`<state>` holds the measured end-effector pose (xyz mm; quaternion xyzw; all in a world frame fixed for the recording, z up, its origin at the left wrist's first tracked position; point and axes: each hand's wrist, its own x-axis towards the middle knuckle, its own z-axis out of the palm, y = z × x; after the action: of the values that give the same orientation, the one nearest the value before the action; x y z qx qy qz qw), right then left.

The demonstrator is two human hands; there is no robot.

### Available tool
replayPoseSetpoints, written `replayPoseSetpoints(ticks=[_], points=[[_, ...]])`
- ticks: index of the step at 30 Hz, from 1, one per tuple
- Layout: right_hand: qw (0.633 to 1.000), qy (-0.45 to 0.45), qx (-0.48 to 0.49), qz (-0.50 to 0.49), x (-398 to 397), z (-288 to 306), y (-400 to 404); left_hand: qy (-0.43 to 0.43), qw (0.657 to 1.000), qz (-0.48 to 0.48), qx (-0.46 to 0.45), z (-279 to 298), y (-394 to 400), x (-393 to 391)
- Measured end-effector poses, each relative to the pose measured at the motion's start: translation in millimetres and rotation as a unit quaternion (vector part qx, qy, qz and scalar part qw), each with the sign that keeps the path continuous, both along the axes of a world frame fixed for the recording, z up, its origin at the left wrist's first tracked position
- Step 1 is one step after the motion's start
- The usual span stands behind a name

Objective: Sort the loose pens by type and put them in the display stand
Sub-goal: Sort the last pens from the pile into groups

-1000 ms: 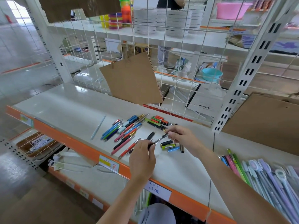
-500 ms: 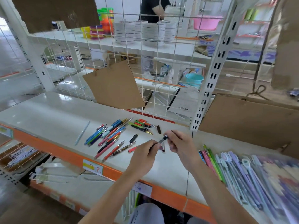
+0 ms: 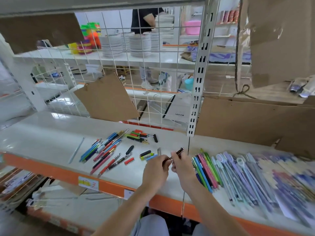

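While my two hands meet over the front of the white shelf point(image 3: 51, 133), I hold a dark pen point(image 3: 177, 152) between them, its long axis slanting from about eight o'clock up to two o'clock, the far end pointing toward the upright post point(image 3: 198, 86). My left hand point(image 3: 157, 169) has its fingers curled round the lower end, and my right hand point(image 3: 181, 165) pinches the barrel just above it. The pen looks slim, dark brownish-black with a glossy sheen and a paler metallic bit near my fingers; motion blur hides finer detail. At ten o'clock from my hands lie the loose pens point(image 3: 105, 150), blue, pink, red and black, mostly pointing toward one or two o'clock, with a smaller green and red cluster point(image 3: 138, 136) beyond them. At three o'clock, a sorted row of coloured pens point(image 3: 205, 169) lies beside packaged pastel pens point(image 3: 242, 174). Compared with half a second ago, the pen I hold has tipped a little higher and my hands sit closer together, and the view has swung rightward, showing more of the packaged stock.
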<state>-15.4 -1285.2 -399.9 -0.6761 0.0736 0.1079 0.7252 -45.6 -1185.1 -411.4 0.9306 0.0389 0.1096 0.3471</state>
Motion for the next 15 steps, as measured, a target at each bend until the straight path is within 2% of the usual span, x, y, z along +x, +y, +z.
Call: replayPoseSetpoints(ticks=[3, 6, 10, 15], points=[[0.986, -0.033, -0.149, 0.063, 10, -4, -11, 0.009, 0.998, -0.052, 0.015, -5, 3, 0], [0.945, -0.075, -0.296, 0.118, 26, 5, -32, 0.026, 0.997, -0.068, 0.01, -11, 19, -5], [0.825, -0.099, -0.514, 0.212, 35, 7, -48, 0.024, 0.998, 0.018, 0.056, -19, 48, -4], [0.728, -0.142, -0.634, 0.217, 28, -1, -47, 0.032, 0.991, 0.079, 0.1, -19, 79, 0]])
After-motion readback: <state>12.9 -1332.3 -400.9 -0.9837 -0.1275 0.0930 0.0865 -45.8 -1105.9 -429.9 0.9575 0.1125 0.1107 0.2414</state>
